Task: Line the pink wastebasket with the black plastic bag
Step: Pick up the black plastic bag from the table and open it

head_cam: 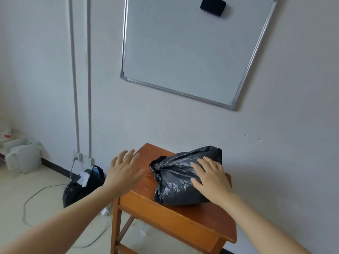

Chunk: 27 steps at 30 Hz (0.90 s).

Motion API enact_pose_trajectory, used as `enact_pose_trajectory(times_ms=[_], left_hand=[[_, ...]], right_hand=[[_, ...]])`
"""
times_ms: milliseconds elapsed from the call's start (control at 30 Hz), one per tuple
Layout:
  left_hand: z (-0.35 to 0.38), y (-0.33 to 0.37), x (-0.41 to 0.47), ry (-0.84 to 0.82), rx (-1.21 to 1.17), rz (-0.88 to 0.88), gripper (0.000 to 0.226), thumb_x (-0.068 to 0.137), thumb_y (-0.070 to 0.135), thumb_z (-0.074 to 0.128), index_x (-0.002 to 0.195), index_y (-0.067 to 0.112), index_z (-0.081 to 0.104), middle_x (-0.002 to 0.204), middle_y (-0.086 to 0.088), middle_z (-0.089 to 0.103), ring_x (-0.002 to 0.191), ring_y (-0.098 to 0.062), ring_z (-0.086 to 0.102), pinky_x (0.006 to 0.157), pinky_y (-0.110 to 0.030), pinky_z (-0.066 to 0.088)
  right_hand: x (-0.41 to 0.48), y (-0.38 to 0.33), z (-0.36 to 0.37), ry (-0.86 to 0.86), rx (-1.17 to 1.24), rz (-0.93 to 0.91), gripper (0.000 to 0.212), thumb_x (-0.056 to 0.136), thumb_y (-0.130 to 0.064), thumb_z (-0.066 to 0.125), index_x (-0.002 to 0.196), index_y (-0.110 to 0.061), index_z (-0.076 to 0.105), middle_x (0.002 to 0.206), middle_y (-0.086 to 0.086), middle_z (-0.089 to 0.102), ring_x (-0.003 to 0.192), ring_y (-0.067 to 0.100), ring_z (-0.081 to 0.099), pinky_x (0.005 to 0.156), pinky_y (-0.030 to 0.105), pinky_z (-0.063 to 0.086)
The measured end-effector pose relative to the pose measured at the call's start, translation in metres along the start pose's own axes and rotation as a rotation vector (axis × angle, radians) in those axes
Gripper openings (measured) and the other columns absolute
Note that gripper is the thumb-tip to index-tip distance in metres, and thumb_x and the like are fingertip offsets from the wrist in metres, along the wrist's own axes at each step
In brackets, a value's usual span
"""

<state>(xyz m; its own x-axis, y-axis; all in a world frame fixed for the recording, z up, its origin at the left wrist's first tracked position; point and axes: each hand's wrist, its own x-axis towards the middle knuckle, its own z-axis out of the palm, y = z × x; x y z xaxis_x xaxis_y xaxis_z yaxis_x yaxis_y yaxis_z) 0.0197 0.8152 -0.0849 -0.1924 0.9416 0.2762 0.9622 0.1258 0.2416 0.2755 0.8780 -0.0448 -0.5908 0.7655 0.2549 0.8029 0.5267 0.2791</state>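
Head: black plastic bag (176, 178) lengthwise, knot leftward

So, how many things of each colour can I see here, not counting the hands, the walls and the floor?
Black: 3 (bag on the table, bag on the floor, eraser)
Brown: 1 (table)
White or grey: 5 (whiteboard, 2 pipes, cable, white container)
Total: 9

Bag (176, 178) on table (176, 217), against wall; second bag (80, 187) on floor, left of table; whiteboard (192, 52) above.
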Motion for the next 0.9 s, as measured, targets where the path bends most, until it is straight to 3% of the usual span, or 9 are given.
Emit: enact_pose_trajectory(times_ms=[133,267,367,433,500,633,733,833,900], left_hand=[[0.033,0.005,0.037,-0.065,-0.004,-0.005,0.097,0.059,0.061,-0.007,0.144,0.019,0.015,0.157,-0.002,0.011,0.145,-0.024,0.003,0.117,-0.045,0.009],[0.066,0.019,0.079,-0.112,0.003,-0.022,0.099,0.058,0.064,-0.009,0.145,0.020,0.012,0.158,-0.001,0.009,0.145,-0.023,0.002,0.118,-0.045,0.009],[0.089,0.036,0.114,-0.150,0.001,-0.038,0.101,0.058,0.067,-0.008,0.145,0.021,0.010,0.158,-0.001,0.008,0.145,-0.023,0.001,0.118,-0.045,0.009],[0.103,0.051,0.139,-0.180,-0.006,-0.034,0.109,0.053,0.077,-0.008,0.146,0.021,0.007,0.158,0.000,0.005,0.145,-0.022,0.000,0.118,-0.044,0.008],[0.115,0.068,0.160,-0.276,-0.038,0.012,0.128,0.040,0.093,-0.009,0.146,0.022,0.000,0.159,0.001,0.000,0.145,-0.021,-0.002,0.118,-0.044,0.007],[0.142,0.097,0.185,-0.493,-0.130,0.075,0.135,0.033,0.093,0.013,0.144,0.021,-0.015,0.157,0.001,-0.015,0.145,-0.022,-0.012,0.118,-0.045,-0.001],[0.164,0.110,0.196,-0.530,-0.105,0.066,0.137,0.033,0.089,0.022,0.143,0.018,-0.019,0.156,-0.003,-0.018,0.144,-0.024,-0.014,0.118,-0.044,-0.002],[0.183,0.116,0.209,-0.556,-0.065,0.076,0.137,0.032,0.087,0.022,0.142,0.018,-0.021,0.157,-0.005,-0.017,0.144,-0.026,-0.015,0.118,-0.044,-0.004],[0.191,0.122,0.218,-0.558,-0.034,0.091,0.135,0.037,0.088,0.026,0.142,0.017,-0.020,0.157,-0.006,-0.015,0.144,-0.026,-0.014,0.118,-0.044,-0.005]], right_hand=[[0.028,0.019,0.041,-0.101,-0.046,-0.049,0.049,0.074,-0.046,0.037,0.102,-0.022,0.069,0.101,0.004,0.072,0.098,0.025,0.067,0.075,0.044,0.056],[0.073,0.050,0.062,-0.082,-0.034,-0.069,0.046,0.073,-0.046,0.059,0.110,-0.020,0.066,0.114,0.011,0.068,0.112,0.031,0.060,0.085,0.051,0.050],[0.105,0.072,0.076,-0.128,0.041,-0.159,0.062,0.090,-0.046,0.049,0.141,-0.016,0.032,0.151,0.018,0.026,0.141,0.035,0.015,0.111,0.056,0.015],[0.125,0.087,0.085,-0.187,0.012,-0.207,0.073,0.090,-0.053,0.041,0.147,-0.018,0.010,0.157,0.014,0.002,0.143,0.033,-0.007,0.113,0.054,-0.002],[0.142,0.100,0.097,-0.260,-0.020,-0.259,0.084,0.087,-0.059,0.043,0.147,-0.020,0.000,0.156,0.015,-0.008,0.142,0.033,-0.013,0.112,0.055,-0.007],[0.168,0.127,0.129,-0.408,-0.001,-0.285,0.100,0.079,-0.060,0.056,0.147,-0.021,-0.006,0.155,0.018,-0.010,0.142,0.037,-0.007,0.113,0.055,-0.003],[0.177,0.143,0.152,-0.460,0.029,-0.270,0.101,0.078,-0.053,0.062,0.147,-0.021,-0.005,0.155,0.020,-0.007,0.141,0.037,0.006,0.114,0.051,0.009],[0.176,0.157,0.172,-0.481,0.092,-0.208,0.095,0.082,-0.043,0.062,0.147,-0.015,-0.002,0.155,0.017,0.011,0.140,0.032,0.017,0.113,0.046,0.018],[0.173,0.168,0.184,-0.480,0.141,-0.144,0.082,0.086,-0.034,0.060,0.146,-0.009,0.010,0.148,0.013,0.030,0.135,0.029,0.027,0.111,0.043,0.024]])
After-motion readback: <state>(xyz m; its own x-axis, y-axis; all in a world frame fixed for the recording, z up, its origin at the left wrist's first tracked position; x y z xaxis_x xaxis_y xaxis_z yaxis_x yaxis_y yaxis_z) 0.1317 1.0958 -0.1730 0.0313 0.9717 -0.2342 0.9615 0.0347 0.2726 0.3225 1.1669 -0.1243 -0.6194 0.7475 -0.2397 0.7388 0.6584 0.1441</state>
